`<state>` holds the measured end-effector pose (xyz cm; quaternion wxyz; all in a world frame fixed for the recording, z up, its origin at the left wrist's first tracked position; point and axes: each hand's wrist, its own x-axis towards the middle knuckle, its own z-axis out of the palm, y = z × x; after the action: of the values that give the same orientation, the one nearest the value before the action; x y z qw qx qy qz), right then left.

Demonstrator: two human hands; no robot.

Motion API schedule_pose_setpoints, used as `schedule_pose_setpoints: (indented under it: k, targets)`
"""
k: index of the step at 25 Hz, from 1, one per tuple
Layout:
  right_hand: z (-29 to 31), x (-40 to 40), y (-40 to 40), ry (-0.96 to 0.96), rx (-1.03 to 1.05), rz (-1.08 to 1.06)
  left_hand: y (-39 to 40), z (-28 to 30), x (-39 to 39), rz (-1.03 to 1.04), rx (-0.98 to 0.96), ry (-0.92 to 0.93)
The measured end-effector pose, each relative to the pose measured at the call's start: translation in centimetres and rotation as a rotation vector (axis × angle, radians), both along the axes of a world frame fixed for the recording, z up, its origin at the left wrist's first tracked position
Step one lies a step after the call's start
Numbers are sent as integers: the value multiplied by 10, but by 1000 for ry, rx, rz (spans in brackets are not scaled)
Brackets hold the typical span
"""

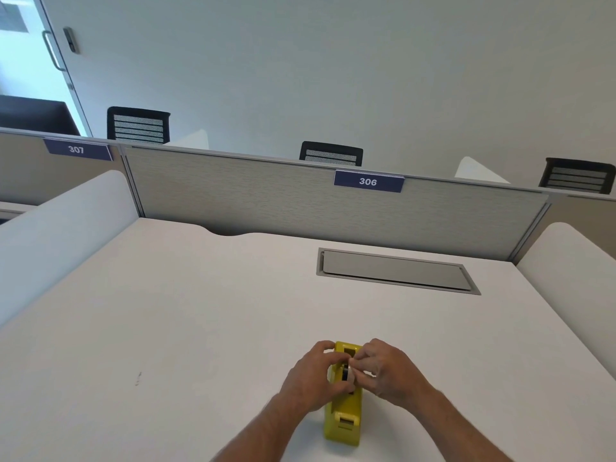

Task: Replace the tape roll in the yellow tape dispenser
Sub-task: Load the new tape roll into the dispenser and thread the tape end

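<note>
Dispenser: we keep the yellow tape dispenser (343,418) lengthwise on the white desk (166,311), cutter end toward us, so the roll well sits right between our hands.
Left hand: our left hand (315,378) curls round the dispenser's left flank, thumb over the top; we judge this braces the body so it cannot slide.
Right hand: our right hand (383,370) pinches a small pale tape roll (354,371) at the well, just inward of its fingertips.
Roll: a dark hub (346,373) shows beside it; whether the roll is seated or being lifted we cannot tell.
Beyond the hands: a grey cable hatch (396,271) lies well past the right hand, near the partition marked 306 (368,181).
</note>
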<state>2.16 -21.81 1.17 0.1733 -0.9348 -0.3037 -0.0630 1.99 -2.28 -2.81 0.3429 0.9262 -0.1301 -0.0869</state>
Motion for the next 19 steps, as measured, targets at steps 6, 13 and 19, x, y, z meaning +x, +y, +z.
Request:
schedule_pose_setpoints:
  k: [6, 13, 19]
  targets:
    - [2, -3, 3, -5, 30, -30, 0, 0, 1, -9, 35, -2]
    - [5, 0, 3, 26, 29, -13, 2, 1, 0, -27, 31, -23]
    - [6, 0, 2, 59, 40, 13, 1, -1, 1, -24, 43, -15]
